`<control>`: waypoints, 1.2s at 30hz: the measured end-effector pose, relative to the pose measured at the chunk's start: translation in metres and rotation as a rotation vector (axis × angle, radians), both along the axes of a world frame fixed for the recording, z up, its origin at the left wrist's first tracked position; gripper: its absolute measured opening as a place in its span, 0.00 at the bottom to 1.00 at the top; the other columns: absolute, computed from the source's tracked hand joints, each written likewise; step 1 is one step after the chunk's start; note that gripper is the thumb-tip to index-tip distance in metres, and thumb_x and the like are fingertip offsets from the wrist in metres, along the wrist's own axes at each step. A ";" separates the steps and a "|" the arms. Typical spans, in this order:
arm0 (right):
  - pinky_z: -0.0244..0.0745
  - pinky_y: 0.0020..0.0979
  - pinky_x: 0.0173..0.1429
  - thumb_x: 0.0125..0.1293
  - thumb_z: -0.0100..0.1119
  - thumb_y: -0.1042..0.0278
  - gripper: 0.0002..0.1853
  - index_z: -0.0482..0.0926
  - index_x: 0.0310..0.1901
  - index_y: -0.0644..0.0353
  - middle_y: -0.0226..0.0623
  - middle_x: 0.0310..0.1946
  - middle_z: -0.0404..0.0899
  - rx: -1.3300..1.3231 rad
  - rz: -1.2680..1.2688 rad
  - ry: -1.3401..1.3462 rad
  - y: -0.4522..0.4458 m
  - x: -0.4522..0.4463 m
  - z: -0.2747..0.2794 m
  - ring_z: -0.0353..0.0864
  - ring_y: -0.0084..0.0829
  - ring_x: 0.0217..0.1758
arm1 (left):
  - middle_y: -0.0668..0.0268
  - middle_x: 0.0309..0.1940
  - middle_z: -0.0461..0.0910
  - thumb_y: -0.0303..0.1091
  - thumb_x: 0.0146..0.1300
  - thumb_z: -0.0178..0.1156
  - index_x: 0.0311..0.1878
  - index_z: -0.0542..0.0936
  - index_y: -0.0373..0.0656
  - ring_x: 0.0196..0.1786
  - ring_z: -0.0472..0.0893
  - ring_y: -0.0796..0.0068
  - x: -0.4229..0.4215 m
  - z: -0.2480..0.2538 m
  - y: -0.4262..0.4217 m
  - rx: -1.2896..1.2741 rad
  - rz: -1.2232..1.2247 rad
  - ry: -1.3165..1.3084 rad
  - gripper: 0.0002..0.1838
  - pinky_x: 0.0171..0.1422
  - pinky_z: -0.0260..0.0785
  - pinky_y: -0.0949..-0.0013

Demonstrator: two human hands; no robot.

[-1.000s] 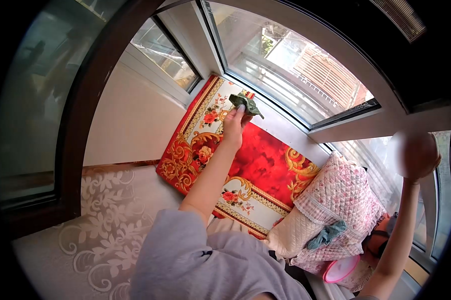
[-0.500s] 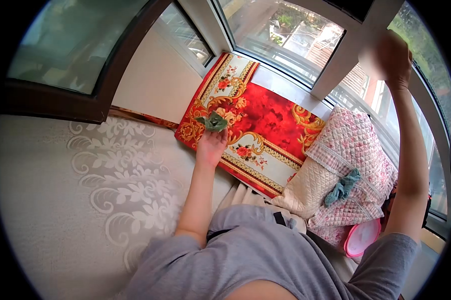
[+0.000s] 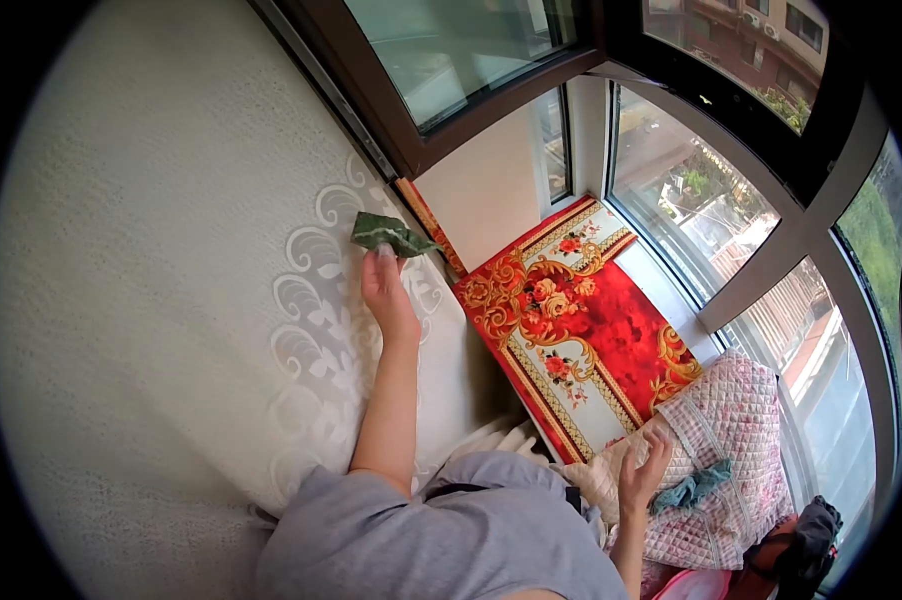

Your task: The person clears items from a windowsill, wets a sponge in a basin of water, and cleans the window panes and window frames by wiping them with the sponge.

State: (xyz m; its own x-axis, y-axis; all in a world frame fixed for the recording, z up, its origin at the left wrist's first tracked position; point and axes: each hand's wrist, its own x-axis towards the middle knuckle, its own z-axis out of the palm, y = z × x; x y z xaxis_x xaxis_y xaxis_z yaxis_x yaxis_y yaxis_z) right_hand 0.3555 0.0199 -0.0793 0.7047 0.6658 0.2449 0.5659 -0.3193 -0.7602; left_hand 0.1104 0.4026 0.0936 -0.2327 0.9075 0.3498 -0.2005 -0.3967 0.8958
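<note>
My left hand [image 3: 384,287] pinches a dark green cloth [image 3: 393,235] with pale streaks. It is held up in front of the white patterned curtain [image 3: 311,330]. My right hand [image 3: 645,467] hangs low over the cream and pink quilted covers [image 3: 728,412], its fingers apart with nothing seen in them. A crumpled teal cloth [image 3: 693,486] lies on the quilted cover just right of that hand. Between the two hands is a red, white and gold floral mat [image 3: 626,330] on the ledge by the window.
A brown-framed window sash [image 3: 501,105] stands swung inward at the top, near the curtain. Window panes [image 3: 691,190] run along the right side. A pink-rimmed object [image 3: 693,584] and a black item [image 3: 811,540] sit at the lower right.
My right hand has come down from the window frame to above the quilted cover. My left hand has carried the green cloth from over the floral mat to before the curtain. The view has turned left.
</note>
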 end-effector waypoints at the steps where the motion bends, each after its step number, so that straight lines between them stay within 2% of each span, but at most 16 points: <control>1: 0.69 0.46 0.67 0.62 0.61 0.79 0.18 0.74 0.54 0.63 0.52 0.60 0.73 -0.015 -0.029 0.045 -0.014 -0.012 -0.004 0.71 0.53 0.66 | 0.64 0.52 0.81 0.37 0.80 0.55 0.56 0.79 0.35 0.55 0.79 0.76 -0.002 0.013 0.004 0.038 0.035 0.033 0.14 0.65 0.75 0.68; 6: 0.75 0.41 0.57 0.61 0.60 0.80 0.19 0.74 0.54 0.63 0.48 0.58 0.74 -0.090 -0.141 0.072 -0.065 -0.022 -0.026 0.74 0.49 0.62 | 0.66 0.47 0.83 0.35 0.79 0.57 0.54 0.80 0.33 0.50 0.80 0.79 -0.006 0.038 0.046 0.161 0.249 0.126 0.14 0.61 0.74 0.73; 10: 0.75 0.40 0.53 0.60 0.60 0.81 0.18 0.75 0.53 0.62 0.45 0.55 0.76 -0.126 -0.174 0.054 -0.077 -0.011 -0.014 0.75 0.46 0.60 | 0.66 0.46 0.83 0.35 0.77 0.59 0.53 0.80 0.30 0.49 0.79 0.80 -0.002 0.076 0.080 0.228 0.247 0.218 0.15 0.57 0.70 0.75; 11: 0.75 0.39 0.52 0.60 0.60 0.81 0.18 0.75 0.53 0.62 0.44 0.54 0.76 -0.129 -0.178 0.046 -0.077 -0.010 -0.011 0.75 0.45 0.59 | 0.66 0.46 0.83 0.36 0.77 0.59 0.57 0.80 0.30 0.49 0.79 0.80 -0.003 0.083 0.094 0.260 0.258 0.235 0.17 0.57 0.69 0.74; 14: 0.76 0.38 0.50 0.60 0.59 0.82 0.17 0.76 0.51 0.62 0.43 0.50 0.77 -0.118 -0.203 0.054 -0.075 -0.010 -0.015 0.77 0.44 0.56 | 0.66 0.38 0.82 0.34 0.75 0.60 0.54 0.81 0.31 0.42 0.79 0.78 0.016 0.112 0.121 0.307 0.403 0.172 0.14 0.51 0.71 0.72; 15: 0.77 0.36 0.46 0.60 0.59 0.83 0.14 0.77 0.48 0.62 0.41 0.47 0.78 -0.092 -0.206 0.030 -0.072 -0.013 -0.016 0.79 0.43 0.51 | 0.62 0.36 0.83 0.35 0.74 0.60 0.54 0.82 0.29 0.41 0.80 0.74 0.020 0.112 0.141 0.391 0.491 0.239 0.16 0.51 0.72 0.71; 18: 0.78 0.33 0.43 0.60 0.59 0.83 0.13 0.79 0.46 0.62 0.41 0.45 0.79 -0.074 -0.163 0.041 -0.064 -0.021 -0.019 0.79 0.42 0.49 | 0.57 0.38 0.85 0.35 0.75 0.60 0.53 0.82 0.28 0.40 0.80 0.71 0.034 0.134 0.154 0.481 0.467 0.247 0.17 0.51 0.72 0.71; 19: 0.79 0.32 0.42 0.59 0.60 0.83 0.12 0.79 0.45 0.62 0.41 0.44 0.79 -0.073 -0.134 -0.007 -0.062 -0.022 -0.019 0.79 0.41 0.49 | 0.56 0.40 0.86 0.35 0.75 0.58 0.55 0.82 0.30 0.41 0.80 0.72 0.032 0.145 0.145 0.304 0.417 0.295 0.16 0.52 0.71 0.72; 22: 0.79 0.33 0.42 0.60 0.59 0.83 0.11 0.79 0.44 0.62 0.41 0.43 0.79 -0.051 -0.042 -0.029 -0.050 -0.019 -0.009 0.79 0.41 0.48 | 0.68 0.42 0.85 0.38 0.77 0.58 0.59 0.82 0.31 0.44 0.78 0.80 0.028 0.138 0.166 0.387 0.294 0.181 0.19 0.52 0.68 0.73; 23: 0.80 0.33 0.42 0.60 0.59 0.84 0.10 0.79 0.43 0.62 0.42 0.42 0.79 -0.040 -0.051 -0.019 -0.044 -0.020 -0.004 0.80 0.41 0.47 | 0.74 0.30 0.75 0.37 0.78 0.57 0.54 0.83 0.30 0.35 0.69 0.84 0.025 0.133 0.170 0.370 0.254 0.162 0.17 0.43 0.65 0.73; 26: 0.79 0.33 0.42 0.60 0.59 0.84 0.10 0.79 0.43 0.62 0.42 0.42 0.79 -0.007 0.007 -0.003 -0.031 -0.015 0.007 0.80 0.42 0.47 | 0.77 0.25 0.64 0.37 0.78 0.57 0.49 0.84 0.31 0.31 0.61 0.85 0.020 0.104 0.164 0.362 0.221 0.204 0.16 0.38 0.60 0.72; 27: 0.79 0.34 0.42 0.61 0.59 0.84 0.10 0.79 0.43 0.62 0.43 0.42 0.80 0.000 0.021 -0.034 -0.027 -0.015 0.011 0.80 0.42 0.46 | 0.76 0.26 0.73 0.35 0.77 0.58 0.50 0.85 0.32 0.32 0.68 0.85 0.018 0.091 0.156 0.261 0.257 0.271 0.14 0.41 0.64 0.74; 30: 0.79 0.33 0.40 0.62 0.58 0.84 0.09 0.80 0.41 0.62 0.41 0.40 0.81 0.020 0.033 -0.103 -0.024 -0.016 0.008 0.81 0.39 0.44 | 0.71 0.27 0.78 0.32 0.75 0.59 0.43 0.84 0.31 0.34 0.72 0.83 0.008 0.047 0.143 0.267 0.302 0.224 0.12 0.41 0.68 0.71; 33: 0.78 0.33 0.38 0.61 0.58 0.84 0.08 0.80 0.41 0.62 0.41 0.39 0.81 -0.007 -0.005 -0.030 -0.036 -0.026 -0.002 0.81 0.39 0.42 | 0.67 0.28 0.79 0.30 0.74 0.59 0.44 0.85 0.31 0.35 0.76 0.78 -0.005 0.021 0.126 0.322 0.453 0.202 0.10 0.43 0.70 0.71; 34: 0.78 0.34 0.39 0.61 0.59 0.84 0.08 0.80 0.40 0.61 0.41 0.38 0.81 -0.022 -0.022 -0.022 -0.042 -0.030 -0.006 0.82 0.40 0.42 | 0.65 0.37 0.83 0.29 0.73 0.61 0.48 0.87 0.35 0.40 0.80 0.69 -0.015 0.019 0.120 0.344 0.453 0.259 0.09 0.47 0.72 0.66; 36: 0.78 0.35 0.41 0.60 0.59 0.84 0.08 0.81 0.39 0.61 0.41 0.37 0.82 -0.055 -0.055 -0.006 -0.054 -0.037 -0.012 0.82 0.41 0.41 | 0.66 0.48 0.83 0.30 0.69 0.66 0.51 0.88 0.41 0.50 0.79 0.71 -0.007 0.054 0.086 0.694 0.795 0.591 0.10 0.57 0.70 0.65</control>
State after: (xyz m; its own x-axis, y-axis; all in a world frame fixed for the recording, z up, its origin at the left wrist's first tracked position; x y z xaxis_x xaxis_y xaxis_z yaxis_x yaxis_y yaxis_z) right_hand 0.3181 -0.0345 -0.0912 0.7393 0.6388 0.2131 0.5505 -0.3911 -0.7376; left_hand 0.1031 0.4890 0.1479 -0.2801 0.1610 0.9464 0.6861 -0.6559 0.3147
